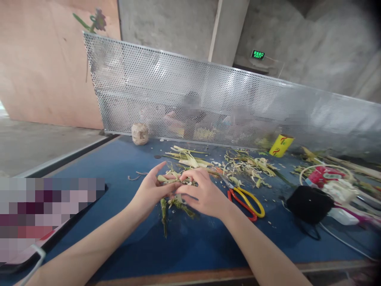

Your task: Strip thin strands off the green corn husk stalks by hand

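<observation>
My left hand (153, 186) and my right hand (205, 194) meet at the middle of the blue table, fingers closed on a small bundle of pale green plant strips (163, 178). The left thumb and the right fingertips pinch it, and its middle is hidden by them. Just below my hands are dark green knotted plant stems (164, 218); whether they join the bundle I cannot tell. To the right of my right hand lies a pair of scissors (245, 202) with one red and one yellow handle, blades pointing away. Loose husk-like strips (190, 159) are strewn behind my hands.
A perforated metal screen (166, 91) borders the table's far side, with people blurred behind it. Near it stand a wrapped roll (139, 134) and a yellow can-like cylinder (281, 145). At right are a black pouch (309, 204) and a red packet (326, 175); a pixelated device lies left.
</observation>
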A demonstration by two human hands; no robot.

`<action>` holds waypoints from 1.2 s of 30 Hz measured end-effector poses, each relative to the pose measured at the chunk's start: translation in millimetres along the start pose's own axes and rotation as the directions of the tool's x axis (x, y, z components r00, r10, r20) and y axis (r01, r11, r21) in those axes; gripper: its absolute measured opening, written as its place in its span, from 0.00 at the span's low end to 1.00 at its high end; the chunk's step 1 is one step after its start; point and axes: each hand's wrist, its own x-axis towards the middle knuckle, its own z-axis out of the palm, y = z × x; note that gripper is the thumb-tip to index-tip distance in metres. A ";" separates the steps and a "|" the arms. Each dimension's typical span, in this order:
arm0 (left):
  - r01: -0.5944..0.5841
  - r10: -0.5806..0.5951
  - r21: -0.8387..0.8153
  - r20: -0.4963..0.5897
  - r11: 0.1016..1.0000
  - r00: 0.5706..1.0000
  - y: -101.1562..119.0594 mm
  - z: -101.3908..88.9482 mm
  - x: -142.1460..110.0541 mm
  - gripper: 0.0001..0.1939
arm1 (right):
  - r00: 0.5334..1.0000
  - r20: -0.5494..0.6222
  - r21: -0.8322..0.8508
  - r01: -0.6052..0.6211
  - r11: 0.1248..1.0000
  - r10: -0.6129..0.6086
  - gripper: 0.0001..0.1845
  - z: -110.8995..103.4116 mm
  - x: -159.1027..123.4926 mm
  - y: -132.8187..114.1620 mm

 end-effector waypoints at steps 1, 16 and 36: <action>0.001 -0.001 0.007 0.004 1.000 1.000 -0.5 -0.4 0.2 0.47 | 1.000 -0.009 0.016 -0.018 1.000 0.018 0.07 0.8 0.2 0.2; -0.205 0.216 0.311 -0.002 0.928 0.976 -6.1 -5.8 0.6 0.43 | 0.687 0.197 0.767 -0.552 0.326 0.700 0.06 29.5 7.6 4.6; -0.234 0.221 0.217 0.082 0.948 0.972 -11.2 -3.6 3.8 0.46 | 0.577 0.528 0.838 -0.476 -0.269 0.624 0.12 28.7 9.2 -1.9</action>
